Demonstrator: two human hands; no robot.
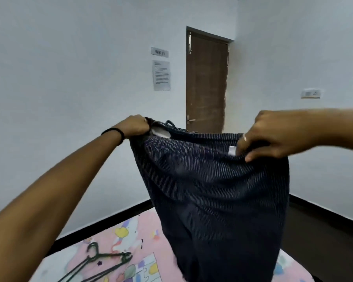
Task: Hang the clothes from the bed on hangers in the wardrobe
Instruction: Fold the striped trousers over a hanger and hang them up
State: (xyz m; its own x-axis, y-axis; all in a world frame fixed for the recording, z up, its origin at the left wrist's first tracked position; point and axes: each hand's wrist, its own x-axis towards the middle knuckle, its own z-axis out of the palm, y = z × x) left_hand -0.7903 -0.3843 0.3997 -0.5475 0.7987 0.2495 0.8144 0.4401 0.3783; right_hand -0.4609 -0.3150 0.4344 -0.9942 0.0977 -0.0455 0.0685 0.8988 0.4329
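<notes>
Trousers (pixel 212 190): dark navy with fine pale pinstripes, held up by the waistband above the bed (pixel 147 237), legs hanging down to the bottom edge of the view. Drawstring (pixel 170 124) visible at the far side of the waistband, near the left grip. White label (pixel 232 150) showing inside the waistband, just beside the right thumb.

Left hand (pixel 136 126): fingers curled round the left end of the waistband, gripping the fabric. Black band (pixel 115 131) worn on the left wrist. Arm extended forward from the lower left.

Right hand (pixel 273 135): thumb and fingers pinching the right end of the waistband, fabric bunched under the fingertips. Arm entering from the right edge.

Waistband stretched roughly level between the two grips, left end slightly farther from the camera.

Bed: covered by a pink sheet with a cartoon print. Dark green wire hangers (pixel 102 263) lying flat on the sheet at lower left, overlapping one another, well apart from the trousers; exact count not discernible.

Background: white walls; brown door (pixel 207 84) closed, with a handle on its left side; grey sign (pixel 159 52) and printed notice (pixel 161 75) on the wall left of the door, text too blurred to read in full; switch plate (pixel 310 93) on the right wall. Dark skirting along the base of the walls.
</notes>
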